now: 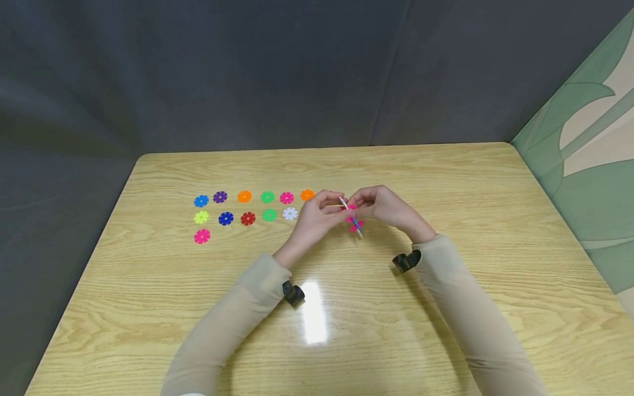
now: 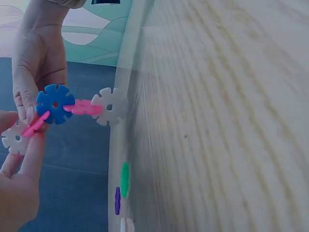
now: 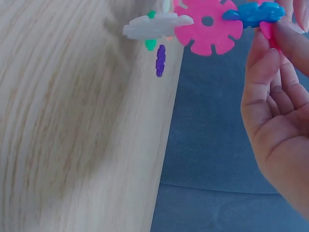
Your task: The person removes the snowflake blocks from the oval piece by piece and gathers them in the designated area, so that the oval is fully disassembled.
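Note:
A chain of notched snowflake discs hangs between my two hands, running white, pink, blue, pink, white. My left hand (image 1: 317,214) pinches the white disc (image 2: 18,138) at the upper end between thumb and fingers. Beside it, my right hand (image 1: 388,212) pinches the pink disc (image 2: 36,123) joined to that white one. Below the fingers come the blue disc (image 2: 55,104), another pink disc (image 3: 207,21) and the lower white disc (image 3: 157,26), all slotted edge into edge at angles. The chain is held above the table, and fingertips partly cover its upper end.
Loose discs lie in rows on the wooden table (image 1: 346,330) to the left, among them a purple disc (image 1: 220,197), a red disc (image 1: 248,219) and a yellow disc (image 1: 201,217). An orange disc (image 1: 307,195) lies close behind my left hand. A dark curtain (image 1: 297,71) stands behind.

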`<state>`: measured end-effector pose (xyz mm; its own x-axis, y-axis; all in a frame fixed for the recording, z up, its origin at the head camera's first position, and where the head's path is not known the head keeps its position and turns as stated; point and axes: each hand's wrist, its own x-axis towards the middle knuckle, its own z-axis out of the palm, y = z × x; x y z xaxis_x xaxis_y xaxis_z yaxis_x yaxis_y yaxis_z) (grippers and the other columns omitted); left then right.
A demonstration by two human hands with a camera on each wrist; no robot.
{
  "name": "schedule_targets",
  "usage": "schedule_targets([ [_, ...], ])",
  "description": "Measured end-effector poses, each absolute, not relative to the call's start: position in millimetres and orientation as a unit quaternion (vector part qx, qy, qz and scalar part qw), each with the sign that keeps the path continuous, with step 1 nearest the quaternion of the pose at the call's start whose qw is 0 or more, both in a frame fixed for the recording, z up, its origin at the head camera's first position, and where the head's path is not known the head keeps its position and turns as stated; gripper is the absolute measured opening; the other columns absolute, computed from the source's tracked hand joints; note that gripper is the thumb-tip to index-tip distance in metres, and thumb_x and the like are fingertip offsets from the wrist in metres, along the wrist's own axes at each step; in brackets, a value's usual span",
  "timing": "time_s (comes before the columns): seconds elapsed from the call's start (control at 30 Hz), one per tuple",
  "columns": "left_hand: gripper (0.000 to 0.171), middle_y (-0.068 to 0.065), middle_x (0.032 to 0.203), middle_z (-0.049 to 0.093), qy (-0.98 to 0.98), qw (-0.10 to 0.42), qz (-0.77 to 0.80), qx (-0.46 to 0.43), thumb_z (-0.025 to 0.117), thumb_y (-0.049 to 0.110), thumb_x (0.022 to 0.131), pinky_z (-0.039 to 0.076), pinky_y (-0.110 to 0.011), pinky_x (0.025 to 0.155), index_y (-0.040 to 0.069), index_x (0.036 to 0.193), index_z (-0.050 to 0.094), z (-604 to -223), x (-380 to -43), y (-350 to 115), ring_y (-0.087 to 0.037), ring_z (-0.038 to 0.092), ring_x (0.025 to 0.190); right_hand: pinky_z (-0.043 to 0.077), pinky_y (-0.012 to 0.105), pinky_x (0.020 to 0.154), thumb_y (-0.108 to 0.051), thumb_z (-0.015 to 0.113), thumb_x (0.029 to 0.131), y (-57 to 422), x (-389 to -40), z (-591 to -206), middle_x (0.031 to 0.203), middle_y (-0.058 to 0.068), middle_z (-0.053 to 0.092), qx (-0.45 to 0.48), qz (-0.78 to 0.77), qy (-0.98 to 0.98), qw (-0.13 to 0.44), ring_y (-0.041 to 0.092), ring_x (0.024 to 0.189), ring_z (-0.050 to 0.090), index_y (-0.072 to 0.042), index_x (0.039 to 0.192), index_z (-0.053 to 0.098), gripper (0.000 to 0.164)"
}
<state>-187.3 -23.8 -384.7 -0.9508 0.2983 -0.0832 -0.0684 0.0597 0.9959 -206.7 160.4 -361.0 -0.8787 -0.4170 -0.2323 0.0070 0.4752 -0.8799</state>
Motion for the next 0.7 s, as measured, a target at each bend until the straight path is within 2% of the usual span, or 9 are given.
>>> schedule_targets([
  [0.2,0.037,-0.02,0.118,0.064,0.707,0.129,0.69,0.085,0.07,0.007,0.086,0.057,-0.027,0.085,-0.002,0.12,0.058,-385,-184,-23,-0.03,0.066,0.105,0.054,0.024,0.073,-0.005,0.066,0.088,163,-205,-355,0.082,-0.004,0.07,-0.148,-0.501,0.825,0.218,0.007,0.074,0.063,0.006,0.102,0.065,0.018],
  [0.43,0.042,-0.019,0.116,0.064,0.687,0.137,0.711,0.063,0.07,0.009,0.086,0.055,-0.023,0.086,-0.004,0.123,0.057,-386,-183,-21,-0.017,0.063,0.1,0.052,0.023,0.072,0.0,0.063,0.088,167,-205,-350,0.085,0.001,0.072,-0.157,-0.496,0.825,0.222,0.006,0.071,0.063,0.008,0.105,0.065,0.019],
  [0.7,0.039,-0.019,0.12,0.062,0.683,0.112,0.719,0.06,0.07,0.004,0.084,0.057,-0.027,0.088,-0.005,0.12,0.057,-387,-181,-15,-0.027,0.066,0.106,0.054,0.022,0.075,0.0,0.061,0.088,166,-206,-351,0.08,-0.006,0.069,-0.119,-0.507,0.823,0.226,0.006,0.075,0.064,0.008,0.105,0.065,0.019],
])
